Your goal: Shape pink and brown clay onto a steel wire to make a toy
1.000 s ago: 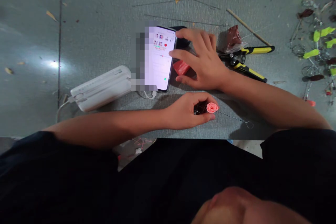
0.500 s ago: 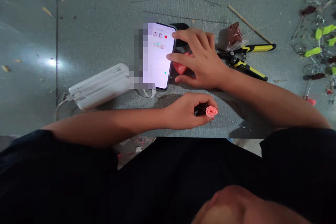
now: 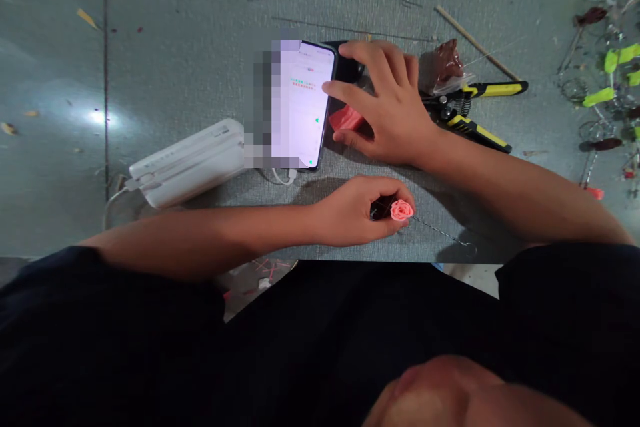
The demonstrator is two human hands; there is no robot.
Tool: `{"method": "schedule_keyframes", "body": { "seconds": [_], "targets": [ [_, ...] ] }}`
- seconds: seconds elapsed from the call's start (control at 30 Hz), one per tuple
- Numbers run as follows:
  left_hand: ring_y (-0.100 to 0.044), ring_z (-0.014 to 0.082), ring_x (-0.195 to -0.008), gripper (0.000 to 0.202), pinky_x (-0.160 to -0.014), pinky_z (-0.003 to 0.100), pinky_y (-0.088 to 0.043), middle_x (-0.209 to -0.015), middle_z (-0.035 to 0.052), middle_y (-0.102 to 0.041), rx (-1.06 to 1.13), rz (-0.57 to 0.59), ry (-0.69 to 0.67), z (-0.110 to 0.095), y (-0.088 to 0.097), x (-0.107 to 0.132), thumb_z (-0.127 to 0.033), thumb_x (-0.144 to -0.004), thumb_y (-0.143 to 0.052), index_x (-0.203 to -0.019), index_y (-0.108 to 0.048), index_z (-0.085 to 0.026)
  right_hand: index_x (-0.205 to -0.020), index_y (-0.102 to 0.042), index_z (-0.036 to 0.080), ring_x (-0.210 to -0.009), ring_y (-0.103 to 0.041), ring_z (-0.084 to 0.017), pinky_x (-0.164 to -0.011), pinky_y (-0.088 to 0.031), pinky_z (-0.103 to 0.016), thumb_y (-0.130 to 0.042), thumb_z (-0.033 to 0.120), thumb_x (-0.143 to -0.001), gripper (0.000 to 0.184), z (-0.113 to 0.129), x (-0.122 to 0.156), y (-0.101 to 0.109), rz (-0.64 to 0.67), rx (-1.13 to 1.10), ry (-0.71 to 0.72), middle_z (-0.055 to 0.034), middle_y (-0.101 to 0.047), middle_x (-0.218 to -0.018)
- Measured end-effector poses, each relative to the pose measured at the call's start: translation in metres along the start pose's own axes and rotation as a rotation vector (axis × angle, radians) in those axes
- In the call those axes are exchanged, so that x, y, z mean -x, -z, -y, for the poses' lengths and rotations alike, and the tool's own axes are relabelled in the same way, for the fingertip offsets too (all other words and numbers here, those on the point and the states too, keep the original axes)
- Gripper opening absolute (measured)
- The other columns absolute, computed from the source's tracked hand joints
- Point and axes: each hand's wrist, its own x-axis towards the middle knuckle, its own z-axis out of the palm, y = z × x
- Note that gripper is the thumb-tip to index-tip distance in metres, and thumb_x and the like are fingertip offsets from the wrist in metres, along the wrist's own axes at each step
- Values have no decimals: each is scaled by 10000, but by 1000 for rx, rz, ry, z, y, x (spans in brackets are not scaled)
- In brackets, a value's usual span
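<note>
The glossy black-edged phone with a lit white screen (image 3: 306,117) lies on the grey textured bench (image 3: 180,60), and working its page looks like the step in hand. For that, a light touch with one fingertip should do: press hard and the phone could slide or tug the short white charging cable (image 3: 286,178) at its lower edge. The right hand (image 3: 395,103) has its fingers spread, the index tip at the screen's right edge; whether it touches the glass I cannot tell.

The small coral-pink rolled rose (image 3: 401,210) sits in the left hand (image 3: 350,211), near the bench's front edge, pinched between thumb and curled fingers. A loose hold low on the flower would best spare its petals, with the thin twisted silver wire (image 3: 443,231) kept from snagging.

Farther out, the coral-red plastic packet (image 3: 347,119) lies just under the right hand, and the black-and-yellow spring-handled pliers (image 3: 464,107) rest beside its wrist.

Against the frame half a second ago, the small pictures on the screen have gone, and the right middle fingertip has moved off the screen's edge; the left hand's hold looks the same.
</note>
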Motion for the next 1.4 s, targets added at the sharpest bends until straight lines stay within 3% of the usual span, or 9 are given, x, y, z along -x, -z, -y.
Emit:
{"method": "schedule_keyframes", "body": {
  "seconds": [0.23, 0.47, 0.77, 1.07, 1.27, 1.4],
  "targets": [
    [-661, 134, -758, 119, -707, 262, -528, -912, 32, -788, -13, 5, 1, -1, 0, 1, -193, -888, -724, -1000, -763, -177, -1567, -636, 329, -1602, -388, -490, -1232, -402, -757, -504, 797, -1011, 738, -4, 0, -7, -52, -65, 7, -121, -431, -1813],
    [-668, 141, -772, 126, -722, 265, -535, -914, 32, -791, -20, 14, 11, -1, 1, 0, -203, -888, -726, -1005, -766, -179, -1578, -626, 309, -1606, -365, -523, -1226, -375, -783, -501, 785, -1009, 753, -5, -1, -6, -11, -43, 21, -132, -388, -1830],
    [-664, 136, -762, 119, -713, 261, -534, -907, 32, -783, -10, -2, -8, 1, -1, 0, -195, -898, -731, -1011, -762, -174, -1540, -657, 321, -1594, -393, -496, -1222, -405, -762, -509, 779, -1012, 715, -5, 1, -8, -57, -37, 40, -123, -433, -1808],
    [-654, 130, -767, 111, -712, 252, -535, -903, 24, -782, -6, -20, 8, 1, -2, 1, -195, -891, -755, -1000, -762, -177, -1653, -594, 301, -1516, -506, -504, -1176, -472, -727, -397, 1001, -932, 1024, -11, -2, -12, -193, 11, -31, -152, -505, -1766],
    [-650, 126, -752, 130, -704, 253, -529, -911, 26, -782, 4, -10, 2, 1, -1, 0, -198, -891, -739, -1016, -762, -174, -1634, -585, 298, -1603, -397, -497, -1231, -388, -762, -309, 925, -1026, 916, -7, 1, -8, -65, -17, 78, -137, -399, -1825],
    [-648, 134, -758, 121, -699, 259, -527, -911, 29, -782, 12, 0, 8, -1, 0, 0, -202, -889, -741, -1005, -760, -175, -1635, -573, 296, -1632, -338, -509, -1239, -331, -792, -212, 929, -1047, 936, -3, 3, -6, 16, 9, 135, -133, -330, -1855]
  ]
}}
